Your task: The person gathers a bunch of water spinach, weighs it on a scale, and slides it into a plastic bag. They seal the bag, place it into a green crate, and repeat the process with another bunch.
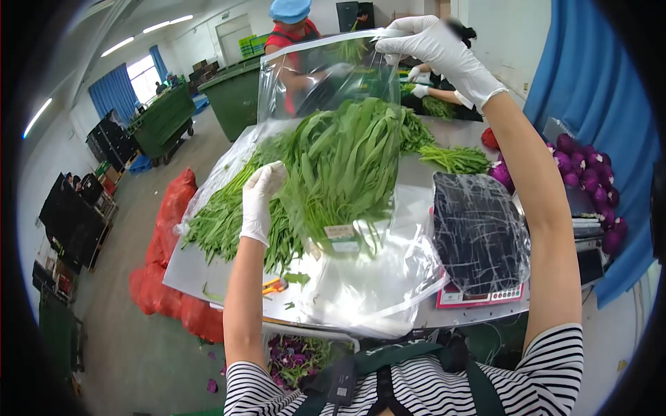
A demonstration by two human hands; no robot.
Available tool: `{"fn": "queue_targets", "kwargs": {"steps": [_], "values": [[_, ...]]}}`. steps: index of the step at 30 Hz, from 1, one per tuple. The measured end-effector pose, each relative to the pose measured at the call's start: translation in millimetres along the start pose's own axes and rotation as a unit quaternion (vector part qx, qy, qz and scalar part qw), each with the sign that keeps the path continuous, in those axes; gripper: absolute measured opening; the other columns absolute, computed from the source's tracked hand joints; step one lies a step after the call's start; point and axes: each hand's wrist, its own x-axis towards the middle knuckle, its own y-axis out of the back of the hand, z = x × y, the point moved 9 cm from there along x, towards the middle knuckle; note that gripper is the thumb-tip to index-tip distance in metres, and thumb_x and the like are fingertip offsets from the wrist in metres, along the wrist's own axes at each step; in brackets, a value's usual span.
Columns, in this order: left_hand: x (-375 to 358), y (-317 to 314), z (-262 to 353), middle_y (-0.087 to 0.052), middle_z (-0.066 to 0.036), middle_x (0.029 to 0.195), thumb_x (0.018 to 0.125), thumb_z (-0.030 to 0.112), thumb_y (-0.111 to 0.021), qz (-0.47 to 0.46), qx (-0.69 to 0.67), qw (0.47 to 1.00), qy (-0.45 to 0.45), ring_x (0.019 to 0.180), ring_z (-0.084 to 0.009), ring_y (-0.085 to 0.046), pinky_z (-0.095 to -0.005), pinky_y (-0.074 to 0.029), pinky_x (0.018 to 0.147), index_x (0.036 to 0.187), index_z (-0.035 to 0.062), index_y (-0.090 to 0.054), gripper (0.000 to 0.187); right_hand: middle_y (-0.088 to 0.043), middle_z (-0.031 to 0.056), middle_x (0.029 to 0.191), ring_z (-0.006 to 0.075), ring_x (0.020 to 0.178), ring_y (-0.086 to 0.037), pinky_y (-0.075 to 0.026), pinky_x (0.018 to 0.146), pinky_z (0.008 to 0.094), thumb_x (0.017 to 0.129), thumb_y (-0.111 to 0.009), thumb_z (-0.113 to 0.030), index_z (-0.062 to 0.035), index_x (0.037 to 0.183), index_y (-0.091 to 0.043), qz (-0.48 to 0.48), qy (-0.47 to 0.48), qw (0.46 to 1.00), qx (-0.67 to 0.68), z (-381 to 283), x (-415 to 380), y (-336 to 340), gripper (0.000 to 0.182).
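A clear plastic bag (281, 90) filled with leafy greens (343, 156) hangs upright over the table, a small label near its bottom. My right hand (433, 52), in a white glove, is raised and pinches the bag's top right corner. Beside the bag's left side is my left hand (260, 191), also gloved, with its fingers curled closed; what it holds, if anything, is hidden. Loose greens (232, 215) lie in a pile behind and left of that hand. Flat clear plastic bags (368, 291) are spread on the table below.
On the metal table (187, 274) are a plastic-wrapped scale (479, 232), an orange cutter (275, 285) and more greens (456, 159). Purple onions (590, 170) hang right; red sacks (166, 229) stand left. Across the table are a person in red (291, 35) and another's gloved hand (420, 91).
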Motion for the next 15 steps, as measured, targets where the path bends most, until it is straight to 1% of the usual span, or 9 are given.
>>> {"fn": "queue_targets", "kwargs": {"steps": [1, 3, 4, 5, 7, 9, 11, 13, 15], "values": [[4, -5, -2, -0.068, -0.005, 0.103, 0.092, 0.029, -0.057, -0.003, -0.004, 1.0, -0.005, 0.095, -0.0138, -0.063, -0.0294, -0.046, 0.088, 0.108, 0.0038, -0.066, 0.031, -0.063, -0.0035, 0.071, 0.0055, 0.072, -0.058, -0.046, 0.06, 0.0245, 0.084, -0.067, -0.024, -0.0073, 0.081, -0.067, 0.003, 0.003, 1.0, -0.005, -7, -6, 7, 0.017], [-10, -16, 5, -0.067, -0.005, 0.107, 0.093, 0.029, -0.056, -0.008, 0.036, 0.998, -0.056, 0.1, -0.0142, -0.06, -0.03, -0.043, 0.092, 0.11, 0.004, -0.066, 0.032, -0.063, -0.0013, 0.07, 0.0078, 0.073, -0.06, -0.048, 0.062, 0.026, 0.079, -0.07, -0.022, -0.006, 0.075, -0.065, -0.019, 0.102, 0.994, -0.015, -34, -24, 11, 0.017], [-21, -17, 1, -0.066, -0.004, 0.11, 0.093, 0.029, -0.056, -0.002, 0.065, 0.996, -0.061, 0.103, -0.014, -0.058, -0.0294, -0.041, 0.094, 0.111, 0.0039, -0.065, 0.033, -0.063, 0.0007, 0.074, 0.0104, 0.071, -0.06, -0.047, 0.066, 0.0258, 0.078, -0.069, -0.018, -0.0057, 0.078, -0.066, -0.021, 0.158, 0.985, -0.062, -46, -47, 9, 0.013], [-33, -12, -18, -0.066, -0.005, 0.109, 0.093, 0.026, -0.056, 0.005, 0.058, 0.997, -0.045, 0.101, -0.0124, -0.058, -0.028, -0.041, 0.093, 0.112, 0.0025, -0.065, 0.032, -0.064, 0.0027, 0.078, 0.0129, 0.069, -0.059, -0.047, 0.071, 0.0257, 0.078, -0.068, -0.014, -0.0054, 0.081, -0.067, -0.027, 0.211, 0.971, -0.106, -53, -75, 4, 0.009], [-69, -1, -74, -0.066, -0.006, 0.109, 0.092, 0.022, -0.058, 0.033, 0.041, 0.997, 0.05, 0.1, -0.0122, -0.059, -0.0269, -0.042, 0.091, 0.112, 0.0006, -0.065, 0.03, -0.06, 0.0024, 0.075, 0.0178, 0.067, -0.059, -0.049, 0.069, 0.0285, 0.072, -0.069, -0.015, -0.0092, 0.078, -0.064, -0.056, 0.396, 0.895, -0.197, -50, -145, -25, 0.009], [-109, 0, -114, -0.065, -0.008, 0.109, 0.092, 0.017, -0.058, 0.007, 0.078, 0.993, 0.088, 0.1, -0.0135, -0.059, -0.0267, -0.044, 0.091, 0.109, -0.0024, -0.064, 0.027, -0.055, 0.0018, 0.069, 0.0207, 0.068, -0.059, -0.049, 0.069, 0.0301, 0.069, -0.067, -0.017, -0.0124, 0.077, -0.061, -0.124, 0.369, 0.896, -0.215, -30, -206, -63, 0.012], [-146, 9, -158, -0.064, -0.011, 0.112, 0.091, 0.017, -0.057, 0.03, 0.093, 0.986, 0.132, 0.105, -0.0167, -0.057, -0.0282, -0.042, 0.094, 0.109, -0.0023, -0.064, 0.027, -0.051, 0.0018, 0.066, 0.0187, 0.068, -0.058, -0.049, 0.066, 0.029, 0.069, -0.065, -0.019, -0.0123, 0.074, -0.055, -0.211, 0.335, 0.908, -0.137, 10, -254, -105, 0.013], [-168, 19, -190, -0.061, -0.011, 0.116, 0.091, 0.016, -0.057, -0.039, 0.261, 0.961, 0.08, 0.109, -0.0202, -0.055, -0.0308, -0.04, 0.097, 0.108, 0.0006, -0.066, 0.025, -0.051, 0.002, 0.065, 0.0189, 0.068, -0.058, -0.048, 0.066, 0.0295, 0.07, -0.064, -0.02, -0.012, 0.073, -0.054, -0.251, 0.31, 0.909, -0.119, 47, -296, -138, 0.014], [-187, 19, -190, -0.061, -0.01, 0.115, 0.089, 0.014, -0.059, -0.044, 0.275, 0.954, 0.112, 0.11, -0.0219, -0.055, -0.0331, -0.039, 0.097, 0.105, 0.0032, -0.068, 0.021, -0.049, 0.0026, 0.064, 0.0193, 0.069, -0.056, -0.047, 0.068, 0.0301, 0.073, -0.064, -0.022, -0.0116, 0.07, -0.05, -0.306, 0.283, 0.901, -0.119, 73, -335, -166, 0.018]]}}
